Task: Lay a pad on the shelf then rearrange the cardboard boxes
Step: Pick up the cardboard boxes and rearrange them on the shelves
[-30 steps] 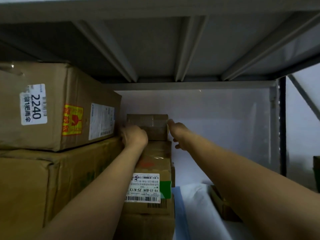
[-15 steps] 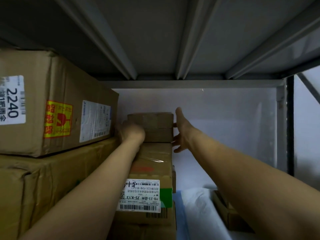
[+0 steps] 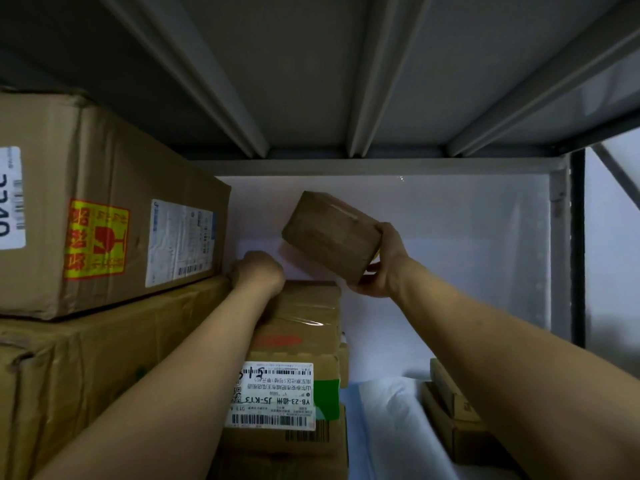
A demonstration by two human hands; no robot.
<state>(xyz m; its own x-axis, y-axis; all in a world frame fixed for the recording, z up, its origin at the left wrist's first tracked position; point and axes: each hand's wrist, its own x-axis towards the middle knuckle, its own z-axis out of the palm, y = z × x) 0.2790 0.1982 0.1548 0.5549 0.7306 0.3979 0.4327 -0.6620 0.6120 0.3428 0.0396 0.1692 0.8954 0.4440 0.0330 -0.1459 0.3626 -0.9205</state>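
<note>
mid box label: "YB-23-" "J5-K13", upside down | upper-left box: yellow/red fragile sticker

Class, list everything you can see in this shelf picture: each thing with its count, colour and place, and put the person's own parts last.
small box: 1, dark brown, tilted in the air by the back wall, gripped by the right hand.
labelled box: 1, brown with a white label, centre, tops a stack.
large boxes: 2, brown, stacked at left; the upper one has a yellow and red sticker.
boxes at right: at least 2, brown, low right.
pad: 1, white, on the shelf floor.
upper shelf: 1, grey, overhead.
left hand: rests at the labelled box's far end.
right hand: holds the small box.
</note>
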